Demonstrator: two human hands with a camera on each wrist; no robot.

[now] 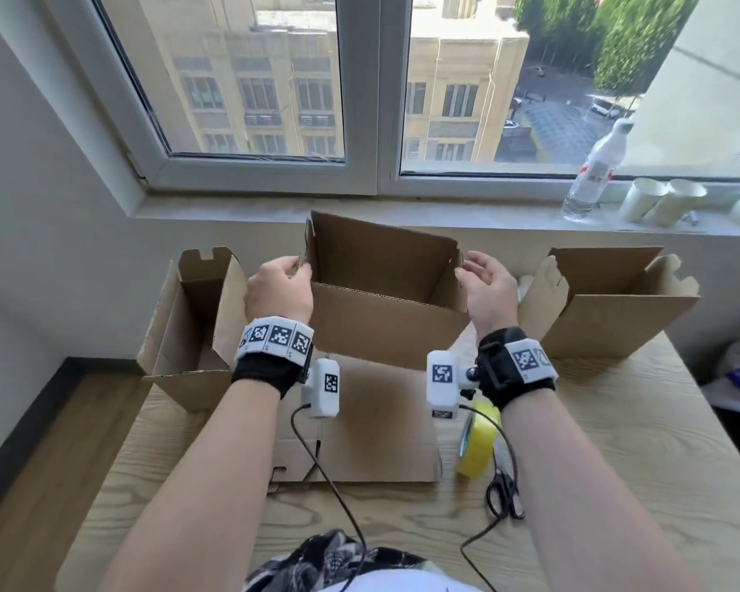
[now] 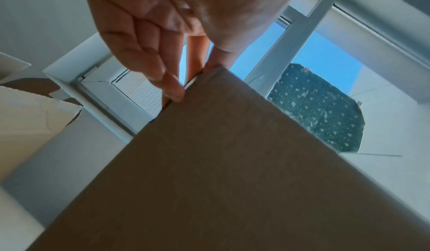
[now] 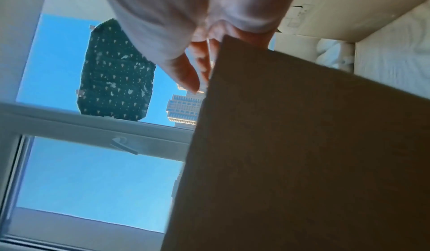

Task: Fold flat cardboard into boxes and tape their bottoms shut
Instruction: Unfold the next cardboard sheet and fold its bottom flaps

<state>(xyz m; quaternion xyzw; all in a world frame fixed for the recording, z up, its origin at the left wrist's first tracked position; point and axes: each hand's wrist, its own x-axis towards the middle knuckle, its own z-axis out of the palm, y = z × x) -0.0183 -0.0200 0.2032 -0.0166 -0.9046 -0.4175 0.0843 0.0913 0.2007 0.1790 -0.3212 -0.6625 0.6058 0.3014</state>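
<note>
A brown cardboard box (image 1: 381, 309) stands opened into a tube at the middle of the table, its top open. My left hand (image 1: 296, 265) pinches the upper left edge of the box; in the left wrist view the fingertips (image 2: 173, 91) and thumb clamp the cardboard corner (image 2: 216, 107). My right hand (image 1: 465, 267) holds the upper right edge, with the thumb (image 3: 186, 74) on one face of the panel (image 3: 302, 144) and the fingers behind it. A flat cardboard sheet (image 1: 372, 437) lies under my wrists. A yellow tape roll (image 1: 479, 437) stands on edge beside the sheet.
An open box (image 1: 189, 326) sits at the table's left end and another (image 1: 607, 301) at the right. Black scissors (image 1: 505, 493) lie near the tape. A water bottle (image 1: 594, 173) and paper cups (image 1: 658, 202) stand on the windowsill. Cables trail from my wrists.
</note>
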